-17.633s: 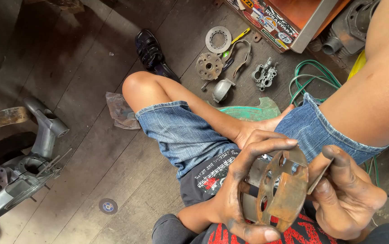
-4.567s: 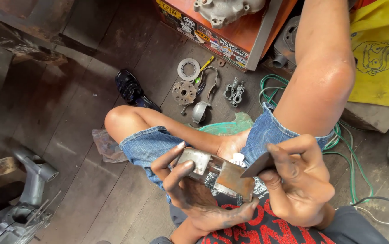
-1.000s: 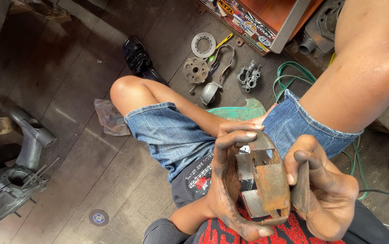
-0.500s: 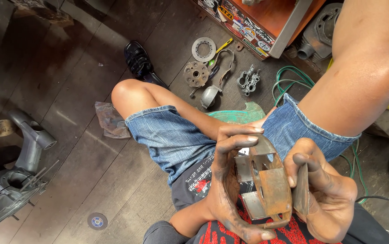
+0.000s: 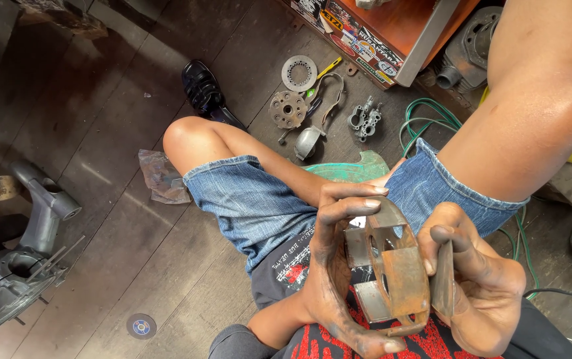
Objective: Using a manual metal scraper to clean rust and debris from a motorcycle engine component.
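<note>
My left hand (image 5: 329, 266) grips a rusty round metal part with cut-out windows (image 5: 392, 269), held over my lap. My right hand (image 5: 478, 292) is closed on a flat dark metal piece (image 5: 443, 279) set against the right side of that rusty part. Both hands are smeared with black grease. My legs in denim shorts are crossed under them, the left knee (image 5: 186, 136) pointing toward the floor parts.
On the wooden floor lie a toothed disc (image 5: 298, 72), a round hub (image 5: 288, 110), a small grey cast part (image 5: 364, 119), a yellow-handled tool (image 5: 327, 69) and a black shoe (image 5: 201, 88). A grey machine casing (image 5: 13, 266) sits left. Green hose (image 5: 425, 126) and an orange cabinet (image 5: 392, 33) are at right.
The view has drifted slightly. My hands keep the same hold on the rusty part and the flat piece, with only a small turn of the part.
</note>
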